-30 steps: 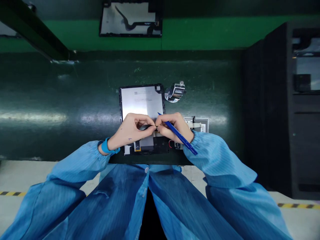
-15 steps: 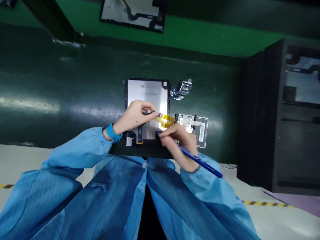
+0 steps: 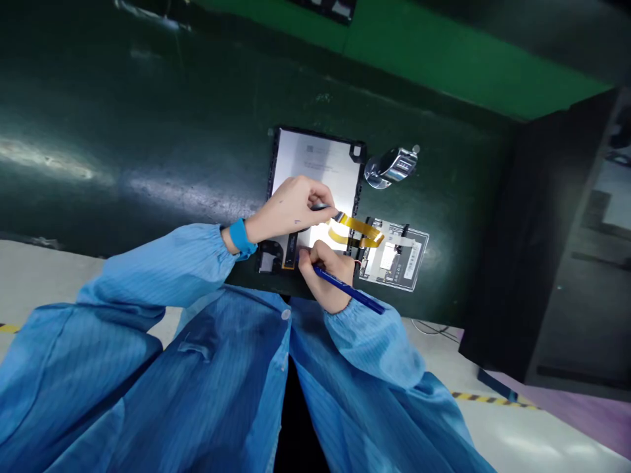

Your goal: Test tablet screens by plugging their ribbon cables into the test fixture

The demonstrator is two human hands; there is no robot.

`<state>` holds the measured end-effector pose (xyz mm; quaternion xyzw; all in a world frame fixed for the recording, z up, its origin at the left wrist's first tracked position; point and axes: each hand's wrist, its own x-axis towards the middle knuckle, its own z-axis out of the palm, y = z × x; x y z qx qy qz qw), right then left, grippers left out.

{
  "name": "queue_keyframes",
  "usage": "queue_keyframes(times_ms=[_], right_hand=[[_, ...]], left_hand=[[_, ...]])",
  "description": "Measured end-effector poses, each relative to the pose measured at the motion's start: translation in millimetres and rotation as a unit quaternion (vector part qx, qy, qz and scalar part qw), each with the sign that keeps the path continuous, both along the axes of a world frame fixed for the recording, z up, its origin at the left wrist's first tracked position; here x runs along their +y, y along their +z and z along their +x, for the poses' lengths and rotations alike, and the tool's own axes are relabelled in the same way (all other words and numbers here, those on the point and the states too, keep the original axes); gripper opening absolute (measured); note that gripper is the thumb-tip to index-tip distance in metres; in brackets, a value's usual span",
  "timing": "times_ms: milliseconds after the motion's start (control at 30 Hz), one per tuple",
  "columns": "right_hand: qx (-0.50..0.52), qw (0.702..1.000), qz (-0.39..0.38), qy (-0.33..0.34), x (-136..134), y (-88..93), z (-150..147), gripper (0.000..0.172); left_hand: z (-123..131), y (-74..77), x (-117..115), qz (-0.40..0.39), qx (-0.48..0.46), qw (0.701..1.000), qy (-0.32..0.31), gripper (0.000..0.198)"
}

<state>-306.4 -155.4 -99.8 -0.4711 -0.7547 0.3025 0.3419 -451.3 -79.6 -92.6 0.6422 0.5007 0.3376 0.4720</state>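
Observation:
An opened tablet panel with a silvery white back lies on the dark green bench. My left hand is closed in a pinch on the end of a yellow flex cable and holds it lifted over the panel. The cable runs right toward a small circuit board beside the panel. My right hand grips a blue pen-like tool, its tip down at the panel's lower edge.
A shiny metal hand counter sits just right of the panel's top corner. A tall black rack stands at the right. Pale floor with a yellow-black stripe lies below the bench edge.
My hands were pinched together over the panel; the left has since lifted the yellow cable up and right, and the right hand dropped to the panel's lower edge. My view has tilted.

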Motion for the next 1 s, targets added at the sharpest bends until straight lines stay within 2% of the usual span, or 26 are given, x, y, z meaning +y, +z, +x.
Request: queue_keyframes(times_ms=[133, 267, 333, 400, 467, 533, 600, 633, 667, 767, 867, 933, 1000], right_hand=[[0.002, 1.0, -0.015, -0.001, -1, -2.3, 0, 0.035], [0.095, 0.992, -0.043, -0.076, -3, -6.1, 7, 0.034], [0.145, 0.987, -0.038, -0.053, -4, -6.2, 14, 0.021], [0.135, 0.991, -0.018, 0.016, -4, -4.3, 21, 0.008], [0.059, 0.994, 0.032, 0.087, -5, -1.8, 27, 0.02], [-0.04, 0.984, 0.094, 0.147, -8, -1.2, 30, 0.032], [-0.126, 0.964, 0.132, 0.192, -14, -4.2, 31, 0.055], [-0.159, 0.956, 0.138, 0.203, -18, -7.0, 31, 0.063], [-0.187, 0.951, 0.14, 0.205, -23, -10.4, 31, 0.064], [-0.22, 0.947, 0.155, 0.174, -41, -19.3, 35, 0.046], [-0.176, 0.949, 0.204, 0.163, -59, -17.2, 46, 0.041], [-0.086, 0.974, 0.164, 0.13, -66, -7.5, 54, 0.035], [-0.002, 0.997, 0.062, 0.053, -65, 5.3, 56, 0.027]], left_hand=[[1, 0.8, -1, -0.004, -0.002, 1.0, -0.004, 0.009], [0, 3.6, -1, -0.031, -0.027, 0.999, -0.016, 0.012], [-4, 5.1, 1, -0.031, -0.032, 0.999, -0.01, 0.019], [-14, 6.0, 8, 0.023, 0.019, 0.999, 0.034, 0.023], [-26, 6.1, 16, 0.117, 0.127, 0.981, 0.084, 0.022], [-39, 5.7, 25, 0.178, 0.235, 0.951, 0.095, 0.031], [-48, 5.7, 30, 0.186, 0.3, 0.932, 0.083, 0.038], [-50, 6.1, 31, 0.181, 0.311, 0.929, 0.086, 0.036], [-51, 6.7, 32, 0.174, 0.31, 0.929, 0.101, 0.031], [-50, 9.6, 31, 0.131, 0.259, 0.943, 0.164, 0.019], [-52, 12.9, 32, 0.031, 0.127, 0.976, 0.173, 0.032], [-56, 15.5, 35, -0.039, -0.026, 0.981, 0.189, 0.034], [-62, 18.0, 38, -0.07, -0.191, 0.945, 0.256, 0.028]])
